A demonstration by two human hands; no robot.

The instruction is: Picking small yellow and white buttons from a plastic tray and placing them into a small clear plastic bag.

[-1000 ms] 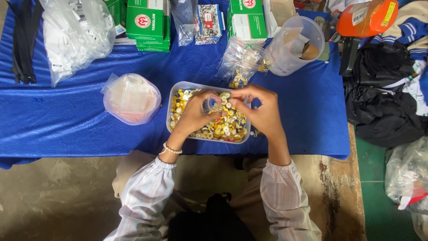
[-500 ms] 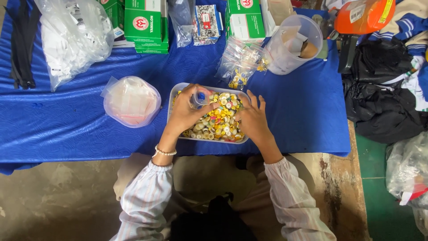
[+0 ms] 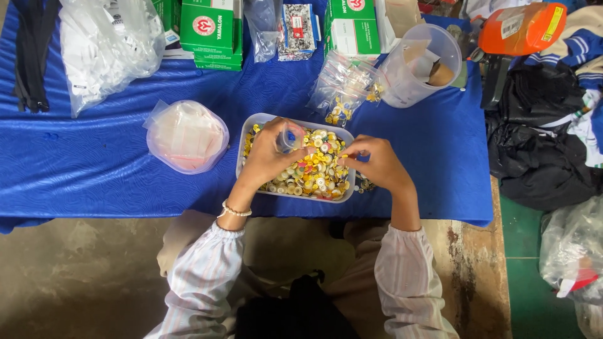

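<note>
Head view looks straight down at a blue table [image 3: 94, 176] with a rectangular clear tray [image 3: 246, 141] sitting near the front edge, packed with small round buttons [image 3: 317, 172], mostly yellow with some white, pink and green mixed in.

Left hand [image 3: 267, 160] is over the left half of the tray, fingers curled around a small clear bag [image 3: 289, 137] with something blue inside it. The bag sticks up out of the fist, so that hand is closed on it pretty firmly. There's a bead bracelet [image 3: 233, 211] on that wrist.

Right hand [image 3: 377, 164] is at the tray's right end, fingers bunched together and pinched down at the buttons. Looks like it's got one or a few between the fingertips, but honestly it's too small to tell what exactly is in the pinch. A few loose buttons sit on the cloth just outside the tray by that hand.

Around it: a round tub [image 3: 187, 135] covered in clear plastic is just left of the tray. Behind the tray there's a little pile of clear zip bags [image 3: 344, 88], some with yellow buttons in them, and next to that a clear jug [image 3: 421, 66] with paper bits inside. Green boxes [image 3: 210, 31] line the back edge, a big bag of white stuff [image 3: 107, 44] sits at back left, and dark clothes [image 3: 540, 144] are piled off the table's right side.
</note>
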